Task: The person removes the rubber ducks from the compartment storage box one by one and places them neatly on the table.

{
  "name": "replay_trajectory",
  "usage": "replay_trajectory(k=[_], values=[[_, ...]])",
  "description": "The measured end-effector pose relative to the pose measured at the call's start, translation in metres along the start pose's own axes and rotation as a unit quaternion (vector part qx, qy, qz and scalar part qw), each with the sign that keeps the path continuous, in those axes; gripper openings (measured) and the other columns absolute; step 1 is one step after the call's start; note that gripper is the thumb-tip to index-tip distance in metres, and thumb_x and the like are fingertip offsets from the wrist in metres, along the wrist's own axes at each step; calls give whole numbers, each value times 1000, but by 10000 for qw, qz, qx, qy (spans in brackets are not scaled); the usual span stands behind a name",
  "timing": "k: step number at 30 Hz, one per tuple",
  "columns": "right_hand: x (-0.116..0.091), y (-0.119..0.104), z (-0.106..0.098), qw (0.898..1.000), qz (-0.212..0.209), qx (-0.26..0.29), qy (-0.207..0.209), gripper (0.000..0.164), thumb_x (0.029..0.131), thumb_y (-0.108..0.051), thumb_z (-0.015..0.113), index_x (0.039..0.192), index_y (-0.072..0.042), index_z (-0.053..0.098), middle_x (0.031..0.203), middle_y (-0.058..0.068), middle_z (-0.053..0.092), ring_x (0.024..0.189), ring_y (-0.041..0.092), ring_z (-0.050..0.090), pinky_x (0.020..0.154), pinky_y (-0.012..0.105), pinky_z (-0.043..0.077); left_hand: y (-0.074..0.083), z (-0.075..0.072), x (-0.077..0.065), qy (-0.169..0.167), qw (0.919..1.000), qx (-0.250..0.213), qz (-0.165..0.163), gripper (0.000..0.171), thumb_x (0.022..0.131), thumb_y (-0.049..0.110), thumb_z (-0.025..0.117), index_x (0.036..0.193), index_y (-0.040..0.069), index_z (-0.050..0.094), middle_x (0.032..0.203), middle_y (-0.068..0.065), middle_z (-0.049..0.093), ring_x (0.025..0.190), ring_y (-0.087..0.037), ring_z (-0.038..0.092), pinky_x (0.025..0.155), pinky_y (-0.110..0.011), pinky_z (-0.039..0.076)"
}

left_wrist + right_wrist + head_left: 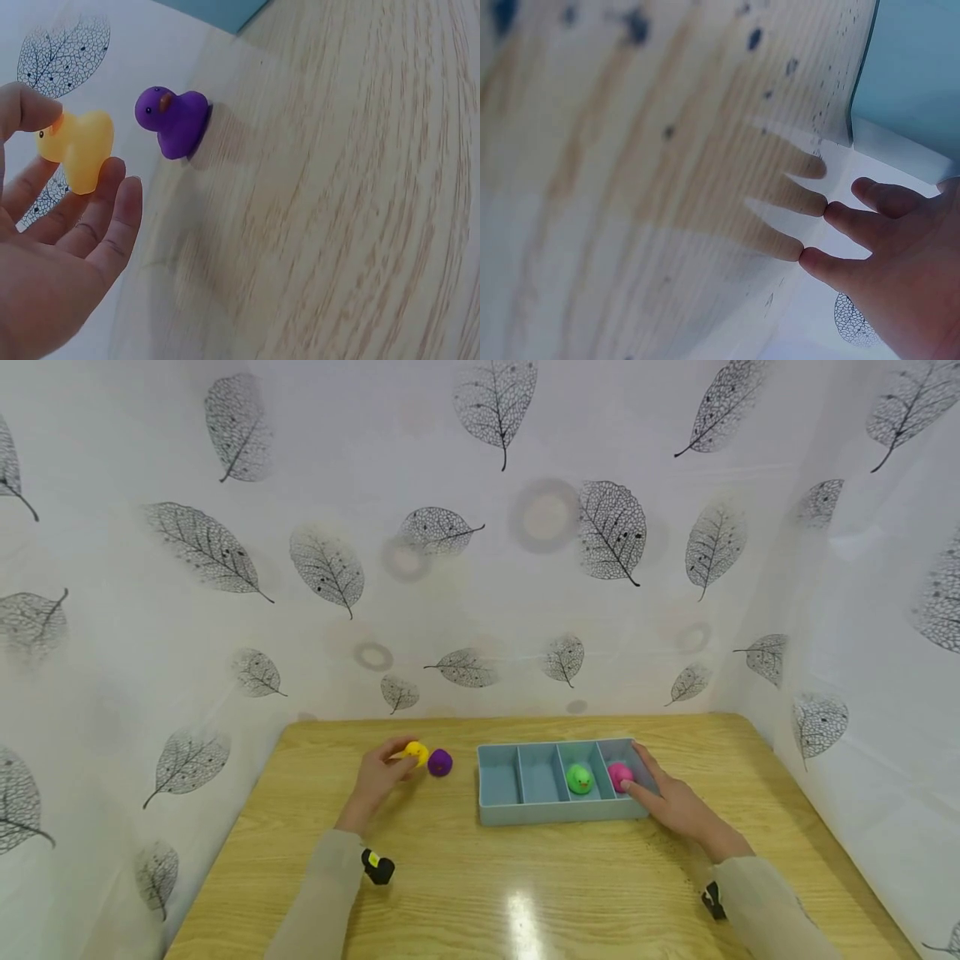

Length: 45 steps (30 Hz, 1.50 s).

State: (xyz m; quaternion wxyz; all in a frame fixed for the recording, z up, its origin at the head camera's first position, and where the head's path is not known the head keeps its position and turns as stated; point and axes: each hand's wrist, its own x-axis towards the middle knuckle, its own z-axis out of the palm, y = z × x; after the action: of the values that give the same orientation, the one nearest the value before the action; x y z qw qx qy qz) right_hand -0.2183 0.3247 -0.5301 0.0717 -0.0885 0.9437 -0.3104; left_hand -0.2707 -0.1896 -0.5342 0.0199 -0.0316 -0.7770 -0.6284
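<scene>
My left hand (381,775) pinches a yellow rubber duck (86,142) between thumb and fingers, at the left of the table. Just to its right a purple rubber duck (174,120) sits on the wood. A blue-grey tray (525,814) with several compartments in a row stands right of centre. Its third compartment from the left holds a green duck (579,779); a pink duck (619,775) is in the rightmost one. My right hand (678,802) holds the tray's right end, thumb over the front rim by the pink duck, fingers (847,221) outside the wall and down at the tabletop.
The wooden table (450,877) ends at the back against a white sheet (480,610) printed with dark leaves, which also hangs along both sides. Black wrist gear (377,867) shows by the left sleeve and more by the right. The tray's two left compartments show bare floors.
</scene>
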Motion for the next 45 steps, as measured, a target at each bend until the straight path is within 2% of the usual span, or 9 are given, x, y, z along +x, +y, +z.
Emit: replay_trajectory(k=[5,14,23,31,36,45], values=[[-1,-2,0,10000,-35,6,17,83,109,-55,45,171,-24,0,161,41,33,137,66,45,108,79,39,-1,-3,0,-53,9994,150,-296,46,97,7,69,141,-4,62,147,-27,60,94,-12,70,80,-26,62],[-2,-2,0,10000,-88,-18,44,83,109,-55,45,171,-23,1,162,41,30,138,67,43,108,79,38,-5,-6,0,73,9982,324,-505,44,97,8,70,140,1,64,149,-25,60,95,-17,72,73,-21,58],[-2,0,1,10000,-24,-47,34,83,109,-55,45,171,-23,1,162,41,30,137,68,43,108,80,39,-10,-8,2,67,9962,582,-644,43,99,9,69,140,-1,64,149,-28,58,92,-22,71,68,-21,57],[-3,-5,-1,10000,-1,3,-9,84,108,-54,47,171,-22,2,162,41,30,138,68,42,107,80,39,-9,-7,2,66,9956,376,-857,42,100,8,68,142,0,63,150,-29,56,91,-20,69,71,-21,58],[-2,-3,-1,10000,-34,-29,13,84,109,-54,46,171,-22,0,163,41,29,138,68,42,107,80,39,-13,-7,4,34,9960,303,-845,42,100,6,68,141,-1,62,149,-30,57,86,-18,69,69,-21,58],[-1,-1,0,10000,-59,-36,39,83,109,-53,46,171,-23,0,162,42,30,137,68,43,107,80,39,-18,-9,7,-140,9959,484,-745,43,101,5,66,143,-2,61,148,-30,58,77,-14,69,65,-22,58]])
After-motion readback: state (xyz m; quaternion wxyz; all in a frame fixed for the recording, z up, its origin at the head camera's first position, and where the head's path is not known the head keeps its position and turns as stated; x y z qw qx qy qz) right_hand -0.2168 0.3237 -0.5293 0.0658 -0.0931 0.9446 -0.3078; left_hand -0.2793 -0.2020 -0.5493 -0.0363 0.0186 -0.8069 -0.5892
